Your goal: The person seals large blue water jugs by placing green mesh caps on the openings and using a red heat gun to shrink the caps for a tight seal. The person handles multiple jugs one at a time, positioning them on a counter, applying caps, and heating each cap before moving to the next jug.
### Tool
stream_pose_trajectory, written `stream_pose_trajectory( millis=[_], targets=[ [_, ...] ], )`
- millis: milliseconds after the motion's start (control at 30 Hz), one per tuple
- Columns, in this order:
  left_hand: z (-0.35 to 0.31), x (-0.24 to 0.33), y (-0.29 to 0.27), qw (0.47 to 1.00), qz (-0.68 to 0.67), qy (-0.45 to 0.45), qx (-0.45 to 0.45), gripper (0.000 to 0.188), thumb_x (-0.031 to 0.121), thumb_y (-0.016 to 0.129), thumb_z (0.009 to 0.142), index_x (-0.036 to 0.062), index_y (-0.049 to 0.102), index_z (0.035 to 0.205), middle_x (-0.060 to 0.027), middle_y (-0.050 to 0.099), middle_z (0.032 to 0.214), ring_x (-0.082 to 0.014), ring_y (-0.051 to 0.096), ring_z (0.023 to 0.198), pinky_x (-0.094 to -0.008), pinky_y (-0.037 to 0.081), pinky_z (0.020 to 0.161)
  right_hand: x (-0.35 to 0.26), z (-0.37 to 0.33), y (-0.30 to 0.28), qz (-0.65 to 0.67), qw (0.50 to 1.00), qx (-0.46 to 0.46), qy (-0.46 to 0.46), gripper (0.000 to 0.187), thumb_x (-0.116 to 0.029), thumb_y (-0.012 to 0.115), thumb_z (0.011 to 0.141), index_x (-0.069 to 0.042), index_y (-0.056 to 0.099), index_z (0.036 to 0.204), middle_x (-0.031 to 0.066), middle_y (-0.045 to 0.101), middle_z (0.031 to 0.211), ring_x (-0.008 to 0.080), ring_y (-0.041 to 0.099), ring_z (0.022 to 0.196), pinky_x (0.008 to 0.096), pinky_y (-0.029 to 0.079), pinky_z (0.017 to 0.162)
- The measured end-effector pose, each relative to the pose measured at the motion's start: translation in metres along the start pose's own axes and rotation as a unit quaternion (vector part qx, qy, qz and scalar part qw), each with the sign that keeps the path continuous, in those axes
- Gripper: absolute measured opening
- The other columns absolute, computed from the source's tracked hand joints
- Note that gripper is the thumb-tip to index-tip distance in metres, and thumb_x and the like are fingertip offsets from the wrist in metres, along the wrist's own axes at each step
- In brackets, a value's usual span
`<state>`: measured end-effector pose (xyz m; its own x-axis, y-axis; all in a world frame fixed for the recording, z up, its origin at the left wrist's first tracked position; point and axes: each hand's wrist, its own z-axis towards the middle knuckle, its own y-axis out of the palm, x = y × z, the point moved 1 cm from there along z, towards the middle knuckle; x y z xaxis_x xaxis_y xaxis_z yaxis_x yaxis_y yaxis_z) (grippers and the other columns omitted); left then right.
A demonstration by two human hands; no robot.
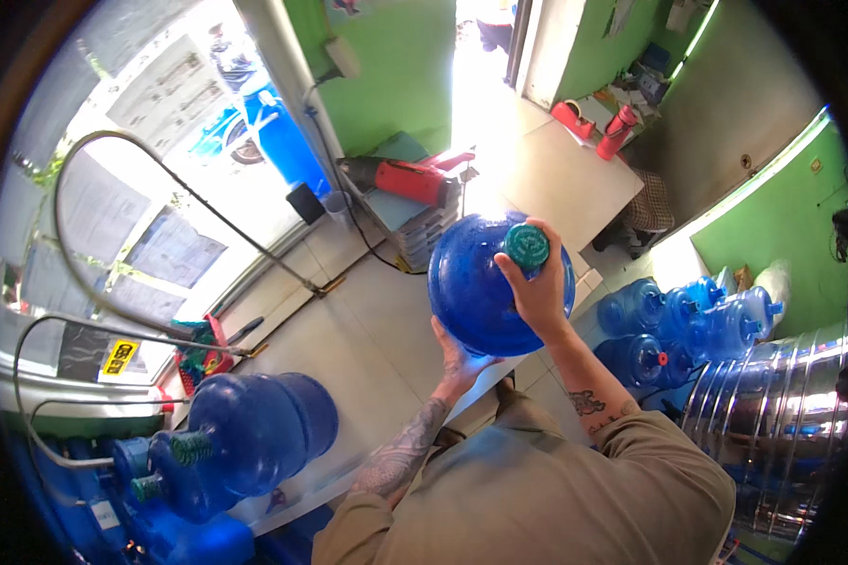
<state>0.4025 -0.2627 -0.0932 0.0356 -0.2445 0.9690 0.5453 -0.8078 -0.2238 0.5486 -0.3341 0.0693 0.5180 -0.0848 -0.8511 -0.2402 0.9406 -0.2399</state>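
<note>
A big blue water jug (466, 287) with a green cap (527, 246) is held up in front of my body, its capped end turned up toward me. My right hand (542, 297) is wrapped round the neck, its thumb and fingers on either side of the cap. My left hand (455, 363) supports the jug low on its near left side; part of that hand's grip is hidden beneath the jug. Another blue water jug (264, 433) lies on its side at the lower left, its green-wrapped neck pointing left.
Bent metal tubes (174, 169) arch at the left beside a red basket (215, 347). Beyond the jug, a red and grey tool (410, 181) lies on stacked trays. Several blue jugs (631, 306) and a shiny ribbed metal tank (773, 405) stand at the right. A red flask (616, 132) is on a far counter.
</note>
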Motion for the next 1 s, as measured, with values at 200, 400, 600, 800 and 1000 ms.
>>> stream_pose_trajectory(
  millis=[200, 400, 600, 800, 1000],
  targets=[
    [0.101, -0.026, 0.047, 0.988, 0.106, 0.073, -0.091, 0.154, 0.035, 0.099, 0.050, 0.0041, -0.010, 0.154, -0.0240, 0.005, 0.157, -0.0407, 0.007, 0.148, -0.0472, 0.008, 0.124, 0.061, -0.002, -0.099, -0.257, 0.948, -0.079, -0.169, 0.107, -0.030, 0.091, 0.068, -0.011, 0.028, 0.153, 0.0222, 0.027, 0.156, 0.0480, 0.027, 0.143, 0.0586, 0.028, 0.115],
    [0.201, -0.020, 0.097, 0.993, 0.048, 0.046, -0.097, 0.147, 0.044, 0.095, 0.058, -0.0024, -0.005, 0.155, -0.0301, 0.002, 0.160, -0.0446, 0.001, 0.151, -0.0479, 0.013, 0.123, 0.167, 0.060, -0.113, -0.331, 0.922, -0.080, -0.185, 0.122, -0.032, 0.094, 0.057, -0.015, 0.024, 0.155, 0.0239, 0.018, 0.160, 0.0547, 0.020, 0.144, 0.0652, 0.028, 0.113],
    [0.134, 0.070, 0.073, 0.987, 0.051, 0.130, 0.078, 0.070, 0.016, 0.068, 0.092, 0.0026, 0.033, 0.152, -0.0237, 0.036, 0.154, -0.0385, 0.036, 0.143, -0.0476, 0.032, 0.117, 0.233, 0.177, -0.064, -0.329, 0.920, -0.030, -0.209, 0.119, -0.033, 0.092, 0.061, -0.015, 0.023, 0.156, 0.0239, 0.016, 0.160, 0.0561, 0.014, 0.145, 0.0693, 0.026, 0.112],
    [0.010, 0.148, -0.150, 0.729, 0.284, 0.105, 0.614, 0.066, 0.037, 0.052, 0.104, -0.0018, 0.028, 0.152, -0.0223, 0.031, 0.157, -0.0311, 0.036, 0.143, -0.0434, 0.028, 0.118, 0.270, 0.337, 0.037, -0.422, 0.902, -0.058, -0.075, 0.112, -0.040, 0.085, 0.075, -0.018, 0.014, 0.160, 0.0195, 0.006, 0.165, 0.0557, 0.007, 0.147, 0.0782, 0.021, 0.107],
    [-0.106, 0.148, -0.325, 0.588, 0.138, -0.060, 0.795, 0.073, 0.051, 0.036, 0.106, -0.0038, 0.027, 0.153, -0.0232, 0.029, 0.158, -0.0340, 0.036, 0.142, -0.0428, 0.028, 0.118, 0.230, 0.393, 0.066, -0.242, 0.945, -0.221, 0.005, 0.050, -0.046, 0.063, 0.094, -0.005, 0.066, 0.123, 0.0205, 0.063, 0.130, 0.0329, 0.059, 0.124, 0.0391, 0.046, 0.104]
  ],
)
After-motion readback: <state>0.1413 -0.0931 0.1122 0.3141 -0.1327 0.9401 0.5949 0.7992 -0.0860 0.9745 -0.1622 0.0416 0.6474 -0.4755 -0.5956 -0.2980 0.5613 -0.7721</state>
